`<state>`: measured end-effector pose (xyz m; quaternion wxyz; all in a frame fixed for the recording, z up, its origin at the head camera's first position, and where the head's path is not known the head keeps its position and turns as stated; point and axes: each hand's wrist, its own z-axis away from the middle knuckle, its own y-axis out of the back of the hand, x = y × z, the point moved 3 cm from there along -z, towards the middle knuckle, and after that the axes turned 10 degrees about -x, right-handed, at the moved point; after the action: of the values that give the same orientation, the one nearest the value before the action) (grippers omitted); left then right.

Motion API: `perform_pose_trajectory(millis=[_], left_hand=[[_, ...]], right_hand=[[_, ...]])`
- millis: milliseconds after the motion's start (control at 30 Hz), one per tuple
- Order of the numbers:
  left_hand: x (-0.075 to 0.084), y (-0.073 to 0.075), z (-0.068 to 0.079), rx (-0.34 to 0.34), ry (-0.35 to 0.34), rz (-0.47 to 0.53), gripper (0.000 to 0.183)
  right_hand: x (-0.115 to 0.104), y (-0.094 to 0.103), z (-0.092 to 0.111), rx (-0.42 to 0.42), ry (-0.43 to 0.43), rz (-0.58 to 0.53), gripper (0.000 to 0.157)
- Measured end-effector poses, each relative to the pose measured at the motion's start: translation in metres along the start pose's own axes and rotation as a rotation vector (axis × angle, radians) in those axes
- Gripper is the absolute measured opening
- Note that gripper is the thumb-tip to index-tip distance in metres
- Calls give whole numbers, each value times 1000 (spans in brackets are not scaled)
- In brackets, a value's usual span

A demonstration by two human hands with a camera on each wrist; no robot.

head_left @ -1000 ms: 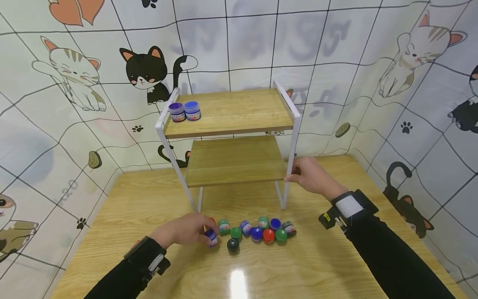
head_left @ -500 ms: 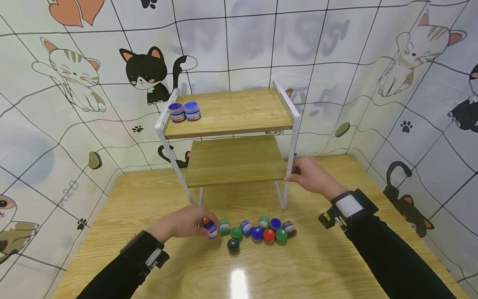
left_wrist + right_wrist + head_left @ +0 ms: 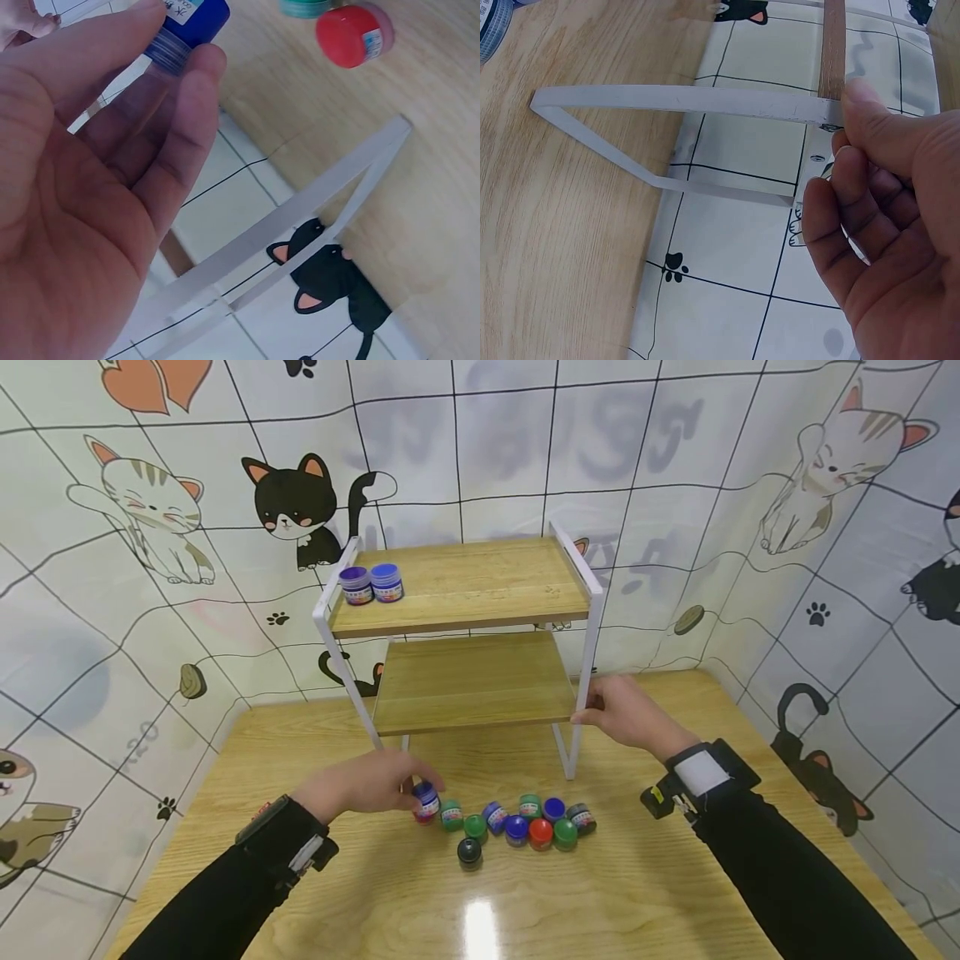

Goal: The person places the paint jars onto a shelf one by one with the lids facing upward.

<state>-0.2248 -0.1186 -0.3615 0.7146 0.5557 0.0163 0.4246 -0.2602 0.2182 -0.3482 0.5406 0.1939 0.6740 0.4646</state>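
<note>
Blue jar (image 3: 426, 795) is edging closer to the rack (image 3: 588, 643), your left hand (image 3: 375, 783) pinching it above the worktop (image 3: 637, 877); your right hand (image 3: 626, 714) is gripping the rack's side, so you're probably just needing a snug, level hold.

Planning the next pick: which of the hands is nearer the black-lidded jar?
Left. The left hand holds a blue jar left of the black-lidded jar; the right hand is farther off, at the rack, on its right side.

The head view is facing down over the counter (image 3: 622, 881) toward its back edge. Closer in, each wrist view is sharing one white rack leg (image 3: 682, 98) with it.
</note>
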Motion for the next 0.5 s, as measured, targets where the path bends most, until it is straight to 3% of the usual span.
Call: perform_pose_trajectory(millis=[500], left_hand=[[21,23,-1,-14,12,-17,29]], right_hand=[[0,0,0,-3,16,2,10]])
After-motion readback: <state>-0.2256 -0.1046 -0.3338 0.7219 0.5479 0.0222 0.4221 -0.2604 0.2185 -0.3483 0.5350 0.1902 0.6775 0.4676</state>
